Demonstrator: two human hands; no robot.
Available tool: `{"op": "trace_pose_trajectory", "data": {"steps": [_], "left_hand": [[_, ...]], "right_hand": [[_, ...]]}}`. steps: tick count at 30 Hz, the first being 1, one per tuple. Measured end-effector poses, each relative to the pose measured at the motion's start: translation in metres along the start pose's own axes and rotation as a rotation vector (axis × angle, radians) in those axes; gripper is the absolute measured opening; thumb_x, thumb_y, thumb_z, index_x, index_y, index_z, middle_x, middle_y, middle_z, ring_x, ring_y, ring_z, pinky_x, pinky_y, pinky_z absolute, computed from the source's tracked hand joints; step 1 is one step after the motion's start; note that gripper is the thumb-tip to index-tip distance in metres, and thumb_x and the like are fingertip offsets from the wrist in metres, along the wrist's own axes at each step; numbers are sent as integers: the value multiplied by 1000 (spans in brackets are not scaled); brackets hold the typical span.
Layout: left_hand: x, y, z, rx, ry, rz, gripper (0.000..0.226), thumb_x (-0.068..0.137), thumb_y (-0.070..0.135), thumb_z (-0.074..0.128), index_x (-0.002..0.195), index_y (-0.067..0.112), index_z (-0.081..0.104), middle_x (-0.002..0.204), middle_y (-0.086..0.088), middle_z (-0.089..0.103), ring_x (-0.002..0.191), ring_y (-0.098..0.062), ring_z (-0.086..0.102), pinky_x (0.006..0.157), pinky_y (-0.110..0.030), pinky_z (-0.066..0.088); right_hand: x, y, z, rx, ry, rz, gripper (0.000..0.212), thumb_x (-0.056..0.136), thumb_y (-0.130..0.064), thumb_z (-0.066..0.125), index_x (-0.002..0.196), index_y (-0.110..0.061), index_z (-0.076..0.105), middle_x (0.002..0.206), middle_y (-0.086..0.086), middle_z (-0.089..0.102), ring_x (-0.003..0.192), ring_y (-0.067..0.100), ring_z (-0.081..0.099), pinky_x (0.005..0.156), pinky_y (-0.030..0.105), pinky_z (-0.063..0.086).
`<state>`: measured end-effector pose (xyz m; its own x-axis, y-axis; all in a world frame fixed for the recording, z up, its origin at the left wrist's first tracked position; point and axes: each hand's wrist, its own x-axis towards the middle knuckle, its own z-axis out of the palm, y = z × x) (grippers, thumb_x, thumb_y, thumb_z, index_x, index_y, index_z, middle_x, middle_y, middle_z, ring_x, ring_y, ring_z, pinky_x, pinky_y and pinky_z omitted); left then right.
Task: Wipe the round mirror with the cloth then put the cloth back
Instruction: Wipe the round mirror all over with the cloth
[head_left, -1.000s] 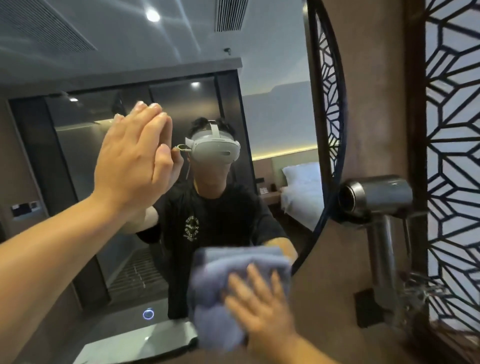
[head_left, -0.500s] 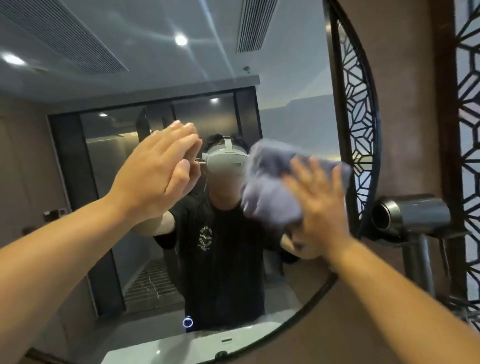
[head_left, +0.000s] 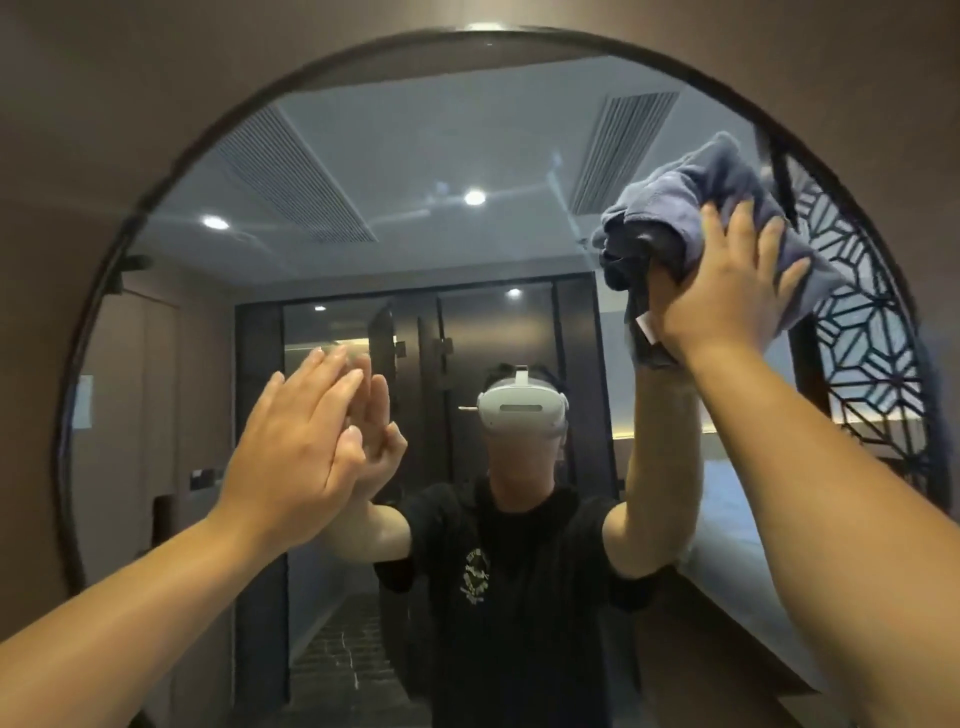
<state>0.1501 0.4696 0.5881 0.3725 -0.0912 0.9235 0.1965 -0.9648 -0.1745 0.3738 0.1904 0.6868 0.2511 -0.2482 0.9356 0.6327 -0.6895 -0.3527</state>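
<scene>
The round mirror (head_left: 415, 171) with a thin black rim fills most of the head view on a brown wall. My right hand (head_left: 727, 291) presses a bunched blue-grey cloth (head_left: 691, 192) flat against the glass at the mirror's upper right, near the rim. A white tag hangs from the cloth below my palm. My left hand (head_left: 296, 457) rests flat on the glass at centre left, fingers straight and together, holding nothing. The mirror reflects a person in a black T-shirt with a white headset and both raised arms.
The brown wall (head_left: 78, 104) surrounds the mirror on all sides. A dark lattice screen shows only as a reflection (head_left: 862, 332) at the mirror's right edge. Ceiling lights and vents are reflected above.
My right hand has carried the cloth up the glass from the lower right to the upper right. The view has tilted up and left, and the hair dryer has left the frame. My left hand stays on the glass.
</scene>
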Motion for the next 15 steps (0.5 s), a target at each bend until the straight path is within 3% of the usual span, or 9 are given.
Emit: {"op": "trace_pose_trajectory", "data": {"steps": [5, 10, 15], "left_hand": [[-7, -17, -6, -31, 42, -49, 70, 88, 37, 21, 137, -6, 47, 152, -20, 36, 145, -34, 25, 118, -56, 17], [-15, -53, -12, -39, 60, -51, 69, 88, 36, 20, 143, 1, 42, 157, -12, 30, 148, -22, 15, 121, -48, 11], [-30, -93, -19, -55, 107, -85, 63, 90, 33, 25, 142, 1, 43, 156, -12, 32, 147, -23, 19, 120, -43, 11]], "right_hand": [[7, -80, 15, -23, -15, -86, 70, 90, -53, 45, 151, -21, 28, 161, 9, 17, 148, 36, 7, 115, 61, 0], [-2, -159, 39, -48, -36, -221, 69, 91, -51, 45, 151, -23, 26, 162, 7, 14, 148, 36, 5, 115, 61, 1], [-20, -223, 59, -85, -53, -365, 69, 87, -46, 47, 150, -24, 27, 162, 6, 16, 148, 36, 6, 115, 62, 0]]}}
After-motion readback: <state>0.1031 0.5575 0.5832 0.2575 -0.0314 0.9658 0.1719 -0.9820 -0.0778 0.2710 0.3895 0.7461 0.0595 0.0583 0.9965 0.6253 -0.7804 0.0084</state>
